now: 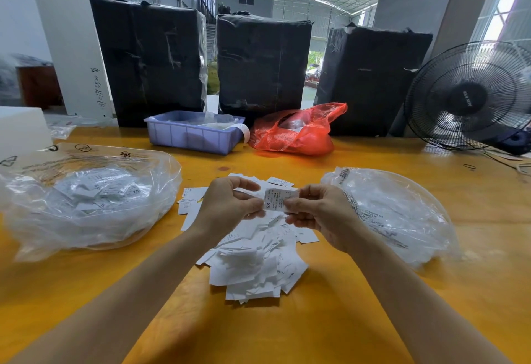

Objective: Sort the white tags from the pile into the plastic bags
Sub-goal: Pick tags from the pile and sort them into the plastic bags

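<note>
A pile of white tags (253, 260) lies on the yellow table (330, 320) in front of me. Above it, both hands hold one white tag (277, 199) printed "XS". My left hand (227, 205) pinches its left edge and my right hand (316, 211) pinches its right edge. A clear plastic bag (86, 200) holding several white tags sits on the left. On the right lies another clear plastic bag (396, 214); what is inside it I cannot make out.
A blue plastic bin (192, 134) and a red plastic bag (298, 131) sit at the back of the table. Three black wrapped bales (261, 62) stand behind them. A black fan (471, 96) is at the right edge.
</note>
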Demonstrator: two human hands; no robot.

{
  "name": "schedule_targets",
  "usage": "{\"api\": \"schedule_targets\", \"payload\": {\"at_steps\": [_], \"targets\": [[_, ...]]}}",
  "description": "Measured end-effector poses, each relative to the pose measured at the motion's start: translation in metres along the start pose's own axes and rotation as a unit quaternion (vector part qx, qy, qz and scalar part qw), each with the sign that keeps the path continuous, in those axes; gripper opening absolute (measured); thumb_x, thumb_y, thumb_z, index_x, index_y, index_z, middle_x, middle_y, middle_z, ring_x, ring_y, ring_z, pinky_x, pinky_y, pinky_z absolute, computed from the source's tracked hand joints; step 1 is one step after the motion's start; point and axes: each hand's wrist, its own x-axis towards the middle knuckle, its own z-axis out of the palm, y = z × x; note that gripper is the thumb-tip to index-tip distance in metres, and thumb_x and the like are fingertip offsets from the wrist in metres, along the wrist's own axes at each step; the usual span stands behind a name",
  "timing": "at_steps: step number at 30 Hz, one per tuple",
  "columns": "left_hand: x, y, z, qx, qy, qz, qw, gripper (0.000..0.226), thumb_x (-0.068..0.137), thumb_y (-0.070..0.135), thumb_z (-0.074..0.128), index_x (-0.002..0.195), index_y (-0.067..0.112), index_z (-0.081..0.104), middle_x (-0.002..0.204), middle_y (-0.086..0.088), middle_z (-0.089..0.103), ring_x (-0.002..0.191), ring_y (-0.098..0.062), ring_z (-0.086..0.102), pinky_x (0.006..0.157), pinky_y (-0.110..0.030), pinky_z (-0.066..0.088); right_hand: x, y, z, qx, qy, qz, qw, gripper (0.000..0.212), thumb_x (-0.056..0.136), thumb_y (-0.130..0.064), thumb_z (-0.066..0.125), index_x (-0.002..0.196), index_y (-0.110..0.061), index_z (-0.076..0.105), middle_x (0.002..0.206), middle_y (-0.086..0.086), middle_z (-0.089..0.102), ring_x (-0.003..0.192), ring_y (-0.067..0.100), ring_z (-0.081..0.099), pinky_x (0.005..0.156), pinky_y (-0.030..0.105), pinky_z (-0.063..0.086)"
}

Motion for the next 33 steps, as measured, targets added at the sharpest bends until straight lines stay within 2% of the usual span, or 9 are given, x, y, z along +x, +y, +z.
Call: {"api": "schedule_targets", "payload": {"at_steps": [7, 15, 21, 28, 33], "targets": [[-0.0005, 0.0009, 0.0003, 0.008, 0.032, 0.019, 0.999, 0.023, 0.075, 0.001, 0.077, 0.088, 0.012, 0.062, 0.073, -0.011, 0.074, 0.068, -0.021, 0.072, 0.062, -0.023, 0.056, 0.0019, 0.0003, -0.0029, -0.003, 0.025, 0.01, 1.0, 0.015, 0.08, 0.005, 0.067, 0.075, -0.006, 0.058, 0.061, 0.009, 0.067, 0.049, 0.016, 0.065, 0.048, 0.021, 0.051], [-0.0009, -0.001, 0.0038, 0.001, 0.014, 0.02, 1.0, 0.027, 0.073, -0.001, 0.077, 0.09, 0.012, 0.06, 0.072, -0.009, 0.074, 0.068, -0.018, 0.072, 0.062, -0.022, 0.057, 0.0035, 0.0013, -0.0059, 0.029, 0.007, 0.018, 0.999, 0.012, 0.079, 0.003, 0.069, 0.079, -0.004, 0.059, 0.062, 0.01, 0.067, 0.051, 0.016, 0.065, 0.048, 0.021, 0.051], [0.0008, -0.0029, 0.0025, -0.016, 0.047, 0.026, 0.998, 0.023, 0.074, 0.0, 0.077, 0.086, 0.011, 0.061, 0.071, -0.005, 0.073, 0.065, -0.015, 0.072, 0.058, -0.018, 0.055, 0.0021, 0.0009, -0.0079, 0.005, -0.033, 0.016, 0.999, 0.012, 0.076, 0.0, 0.072, 0.079, -0.003, 0.061, 0.066, 0.011, 0.069, 0.058, 0.02, 0.069, 0.053, 0.023, 0.054], [0.0021, -0.0048, 0.0052, -0.065, 0.02, -0.007, 0.998, 0.013, 0.08, -0.002, 0.07, 0.085, 0.007, 0.061, 0.068, -0.007, 0.072, 0.071, -0.016, 0.071, 0.06, -0.021, 0.057, 0.0029, 0.0022, -0.008, -0.029, -0.046, 0.013, 0.998, 0.016, 0.075, 0.0, 0.073, 0.08, -0.003, 0.058, 0.07, 0.013, 0.071, 0.058, 0.022, 0.069, 0.053, 0.023, 0.054], [0.0013, -0.0031, 0.0053, -0.037, 0.01, 0.006, 0.999, 0.013, 0.081, -0.001, 0.07, 0.087, 0.008, 0.063, 0.075, -0.012, 0.072, 0.074, -0.016, 0.071, 0.062, -0.021, 0.058, 0.0023, 0.003, -0.0065, -0.049, -0.047, 0.003, 0.998, 0.016, 0.074, 0.002, 0.074, 0.081, -0.002, 0.06, 0.07, 0.014, 0.07, 0.054, 0.017, 0.065, 0.052, 0.022, 0.052]]}}
